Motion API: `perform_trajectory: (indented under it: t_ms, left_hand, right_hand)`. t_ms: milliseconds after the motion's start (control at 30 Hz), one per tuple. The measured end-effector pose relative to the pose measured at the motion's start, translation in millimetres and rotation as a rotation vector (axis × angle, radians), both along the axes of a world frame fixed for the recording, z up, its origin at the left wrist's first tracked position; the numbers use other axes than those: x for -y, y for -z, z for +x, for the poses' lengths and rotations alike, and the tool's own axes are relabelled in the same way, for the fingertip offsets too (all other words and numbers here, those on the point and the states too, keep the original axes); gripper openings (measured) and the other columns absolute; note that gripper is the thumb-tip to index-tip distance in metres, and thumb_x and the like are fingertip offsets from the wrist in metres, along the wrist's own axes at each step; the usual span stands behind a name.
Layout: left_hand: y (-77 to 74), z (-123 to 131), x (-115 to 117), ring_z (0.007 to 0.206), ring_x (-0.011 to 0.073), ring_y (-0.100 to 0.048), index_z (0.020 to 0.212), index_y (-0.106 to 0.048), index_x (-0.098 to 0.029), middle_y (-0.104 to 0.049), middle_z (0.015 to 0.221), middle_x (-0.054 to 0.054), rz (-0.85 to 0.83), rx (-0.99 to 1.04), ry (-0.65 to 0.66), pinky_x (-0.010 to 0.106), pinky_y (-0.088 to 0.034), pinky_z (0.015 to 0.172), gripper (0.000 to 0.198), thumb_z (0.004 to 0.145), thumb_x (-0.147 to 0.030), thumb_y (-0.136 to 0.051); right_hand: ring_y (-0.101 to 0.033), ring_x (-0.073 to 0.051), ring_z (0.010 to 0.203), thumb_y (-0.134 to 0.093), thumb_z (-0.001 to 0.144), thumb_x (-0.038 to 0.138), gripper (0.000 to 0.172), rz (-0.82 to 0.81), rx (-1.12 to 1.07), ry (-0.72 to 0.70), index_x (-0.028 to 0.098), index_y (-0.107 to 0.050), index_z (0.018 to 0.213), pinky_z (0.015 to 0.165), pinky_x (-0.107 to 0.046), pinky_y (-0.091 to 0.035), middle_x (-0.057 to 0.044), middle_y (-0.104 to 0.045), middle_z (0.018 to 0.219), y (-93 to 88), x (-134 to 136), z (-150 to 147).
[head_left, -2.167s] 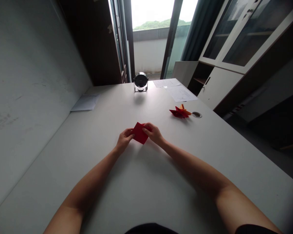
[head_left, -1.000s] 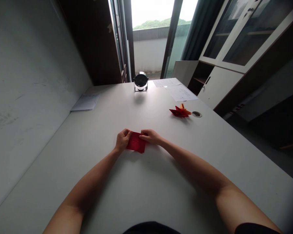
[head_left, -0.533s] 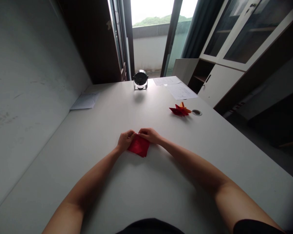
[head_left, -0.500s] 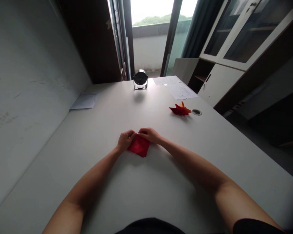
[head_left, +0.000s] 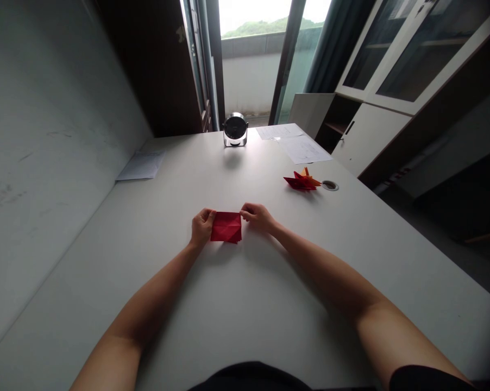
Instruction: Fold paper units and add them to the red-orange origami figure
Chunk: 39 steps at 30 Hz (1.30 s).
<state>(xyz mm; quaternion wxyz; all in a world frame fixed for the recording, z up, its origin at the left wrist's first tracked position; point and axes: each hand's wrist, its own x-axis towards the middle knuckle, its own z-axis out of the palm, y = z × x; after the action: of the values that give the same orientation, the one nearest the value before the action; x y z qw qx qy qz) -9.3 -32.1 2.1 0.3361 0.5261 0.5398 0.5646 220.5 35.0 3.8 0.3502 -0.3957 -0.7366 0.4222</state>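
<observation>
A folded piece of red paper [head_left: 226, 227] with crease lines is held between my two hands, just above the white table [head_left: 245, 304]. My left hand [head_left: 202, 225] pinches its left edge, thumb on the near face. At the upper right corner, my right hand [head_left: 258, 216] has its fingertips closed on the paper. Some loose layers show along the paper's lower edge. Farther off to the right lie folded paper pieces [head_left: 302, 181], red and orange, with pointed ends.
A small round black device on a silver stand [head_left: 235, 130] is at the table's far end. Printed sheets [head_left: 304, 149] lie at the far right, near a round grommet hole [head_left: 330, 185]. More papers [head_left: 141, 165] rest along the left wall.
The red paper has turned from a diamond-like angle to a squarer, level one and has been raised slightly. My hands have moved apart, to its left edge and upper right corner.
</observation>
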Motion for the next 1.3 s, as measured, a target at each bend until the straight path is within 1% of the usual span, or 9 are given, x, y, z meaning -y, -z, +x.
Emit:
perform_trajectory:
  t_ms: [100,167,300,367,467,567,867,1133,1300]
  left_hand:
    - [-1.4,2.1,2.0,0.068,0.0153,-0.055,0.080,-0.066,-0.018,-0.064,0.074,0.001,-0.002,-0.014,0.007,0.024,-0.043,0.063,0.033,0.087,-0.050,-0.062]
    - [-3.7,4.4,4.7,0.067,0.0154,-0.055,0.080,-0.067,-0.019,-0.064,0.072,0.001,-0.004,-0.061,0.021,0.024,-0.042,0.062,0.033,0.088,-0.050,-0.062]
    - [-8.3,8.7,10.1,0.066,0.0153,-0.054,0.080,-0.069,-0.020,-0.063,0.069,0.000,0.004,-0.193,0.076,0.024,-0.041,0.060,0.032,0.089,-0.048,-0.061]
    - [-9.6,10.0,11.4,0.066,0.0155,-0.055,0.081,-0.070,-0.020,-0.065,0.070,0.001,0.006,-0.219,0.101,0.025,-0.041,0.061,0.031,0.090,-0.047,-0.060]
    - [-9.4,11.1,11.3,0.066,0.0156,-0.055,0.080,-0.070,-0.019,-0.065,0.070,0.002,-0.004,-0.193,0.127,0.024,-0.041,0.060,0.033,0.090,-0.049,-0.060]
    - [-6.0,11.6,9.5,0.065,0.0151,-0.055,0.079,-0.070,-0.018,-0.065,0.069,0.002,-0.030,-0.134,0.153,0.024,-0.041,0.059,0.035,0.088,-0.050,-0.061]
    - [4.6,10.2,3.8,0.063,0.0156,-0.063,0.084,-0.068,-0.017,-0.067,0.067,0.002,-0.075,-0.024,0.276,0.026,-0.047,0.061,0.031,0.089,-0.047,-0.063]
    - [1.2,9.3,1.8,0.064,0.0130,-0.067,0.113,-0.061,-0.020,-0.069,0.083,0.001,-0.019,0.004,0.230,0.025,-0.051,0.064,0.028,0.089,-0.033,-0.061]
    - [-0.2,13.1,6.6,0.077,0.0149,-0.070,0.125,-0.059,-0.022,-0.071,0.103,0.006,0.002,-0.046,0.386,0.027,-0.055,0.071,0.040,0.085,-0.020,-0.060]
  right_hand:
    - [-0.053,-0.013,0.059,-0.059,0.084,0.040,0.024,0.042,-0.021,0.148,0.019,-0.062,0.074,0.060,-0.026,-0.042,0.001,-0.061,0.063,2.3,-7.1,6.4]
    - [-0.057,-0.015,0.063,-0.057,0.086,0.042,0.026,0.030,-0.100,0.179,0.019,-0.063,0.076,0.063,-0.027,-0.045,-0.001,-0.064,0.067,0.2,-9.3,8.2]
    - [-0.062,-0.016,0.069,-0.053,0.091,0.047,0.034,-0.016,-0.144,-0.038,0.017,-0.067,0.083,0.067,-0.028,-0.047,-0.004,-0.068,0.074,-9.0,-1.4,2.8]
    - [-0.059,-0.015,0.066,-0.055,0.090,0.048,0.034,-0.002,-0.042,-0.146,0.018,-0.069,0.085,0.063,-0.026,-0.044,-0.002,-0.067,0.074,-12.3,7.2,-3.1]
    - [-0.049,-0.012,0.060,-0.058,0.088,0.046,0.031,0.058,0.088,-0.194,0.018,-0.069,0.081,0.058,-0.024,-0.037,0.001,-0.061,0.065,-13.4,18.2,-11.3]
    - [-0.043,-0.011,0.057,-0.058,0.087,0.044,0.029,0.070,0.108,-0.149,0.018,-0.065,0.075,0.055,-0.024,-0.034,0.003,-0.054,0.060,-11.9,20.5,-14.1]
    - [-0.044,-0.013,0.058,-0.056,0.085,0.053,0.036,0.009,-0.085,0.179,0.019,-0.060,0.073,0.052,-0.026,-0.033,0.001,-0.054,0.062,-4.3,1.3,-3.6]
    - [-0.047,-0.013,0.059,-0.057,0.086,0.053,0.037,-0.040,-0.184,0.205,0.018,-0.060,0.073,0.052,-0.025,-0.036,0.001,-0.056,0.064,-2.3,0.1,-4.8]
    - [-0.049,-0.013,0.059,-0.061,0.083,0.055,0.037,-0.149,-0.284,0.209,0.018,-0.061,0.076,0.051,-0.025,-0.038,0.000,-0.058,0.066,-1.2,-0.8,-4.0]
